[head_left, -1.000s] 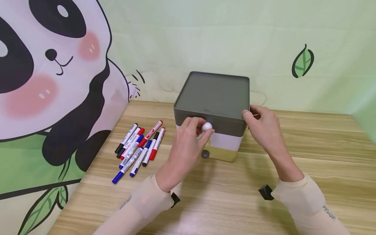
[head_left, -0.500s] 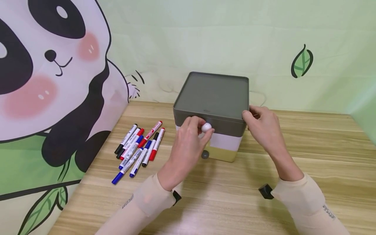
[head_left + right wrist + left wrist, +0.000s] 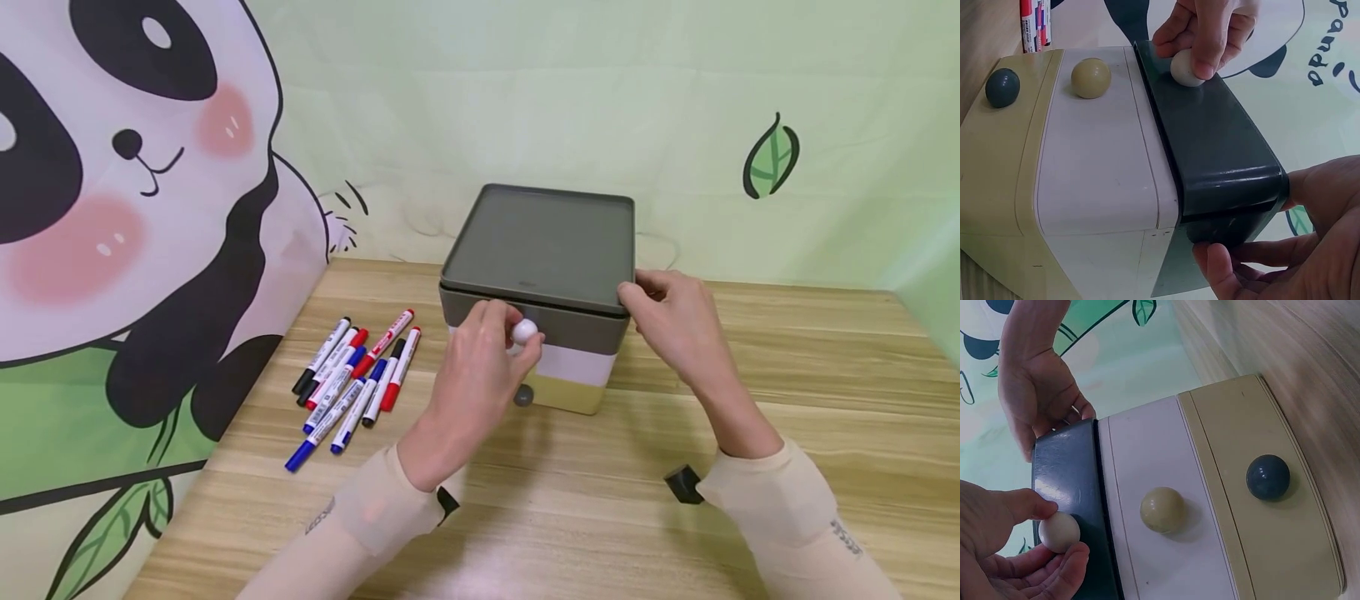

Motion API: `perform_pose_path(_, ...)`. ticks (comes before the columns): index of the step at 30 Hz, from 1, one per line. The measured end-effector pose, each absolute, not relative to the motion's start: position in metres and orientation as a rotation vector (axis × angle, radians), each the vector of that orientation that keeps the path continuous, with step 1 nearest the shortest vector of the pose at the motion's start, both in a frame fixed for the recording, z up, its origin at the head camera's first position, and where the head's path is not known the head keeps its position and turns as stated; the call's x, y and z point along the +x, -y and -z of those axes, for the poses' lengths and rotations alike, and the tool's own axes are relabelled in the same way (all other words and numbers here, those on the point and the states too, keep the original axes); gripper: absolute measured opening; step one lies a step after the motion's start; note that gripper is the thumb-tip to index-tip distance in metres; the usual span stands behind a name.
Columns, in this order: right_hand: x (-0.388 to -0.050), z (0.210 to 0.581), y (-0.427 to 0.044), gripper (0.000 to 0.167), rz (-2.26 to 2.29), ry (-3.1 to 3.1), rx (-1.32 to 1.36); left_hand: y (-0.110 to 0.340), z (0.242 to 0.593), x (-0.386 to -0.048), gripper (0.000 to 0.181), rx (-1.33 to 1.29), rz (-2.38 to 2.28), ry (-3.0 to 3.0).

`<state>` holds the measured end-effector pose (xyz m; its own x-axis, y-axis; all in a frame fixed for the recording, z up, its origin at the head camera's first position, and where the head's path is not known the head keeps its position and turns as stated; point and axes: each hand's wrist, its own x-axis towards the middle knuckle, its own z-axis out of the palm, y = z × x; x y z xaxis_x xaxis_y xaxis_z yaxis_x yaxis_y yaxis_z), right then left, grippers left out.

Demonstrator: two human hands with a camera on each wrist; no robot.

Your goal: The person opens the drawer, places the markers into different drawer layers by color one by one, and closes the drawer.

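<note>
A small drawer box (image 3: 551, 242) stands on the table, with a grey top drawer (image 3: 573, 327), a white middle drawer (image 3: 577, 362) and a yellow bottom drawer (image 3: 566, 394). My left hand (image 3: 476, 371) pinches the round white knob (image 3: 1060, 532) of the top drawer between thumb and fingers. A narrow dark gap shows between that drawer's front and the box's top. At the right front corner, my right hand (image 3: 675, 329) holds the box, thumb on the top edge and fingers (image 3: 1219, 269) against the side. The middle drawer's cream knob (image 3: 1163, 510) and the bottom drawer's dark knob (image 3: 1268, 477) are untouched.
Several capped markers (image 3: 356, 387), red, blue and black, lie in a loose pile on the table (image 3: 585, 517) left of the box. Behind the table hangs a green backdrop (image 3: 525, 100) with a panda picture.
The top drawer has come slightly out towards me, and a dark gap has appeared along its upper edge. My left hand moved with the knob; my right hand stays on the corner.
</note>
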<state>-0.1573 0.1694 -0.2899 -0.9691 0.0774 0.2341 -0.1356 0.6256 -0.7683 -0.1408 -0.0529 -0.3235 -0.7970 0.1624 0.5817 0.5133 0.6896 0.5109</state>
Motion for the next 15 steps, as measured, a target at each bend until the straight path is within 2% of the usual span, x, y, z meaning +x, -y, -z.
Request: perform_pose_path(15, -0.159, 0.289, -0.171, 0.03, -1.252, 2.625, 0.096, 0.064, 0.319, -0.117, 0.027, -0.529, 0.884, 2.456)
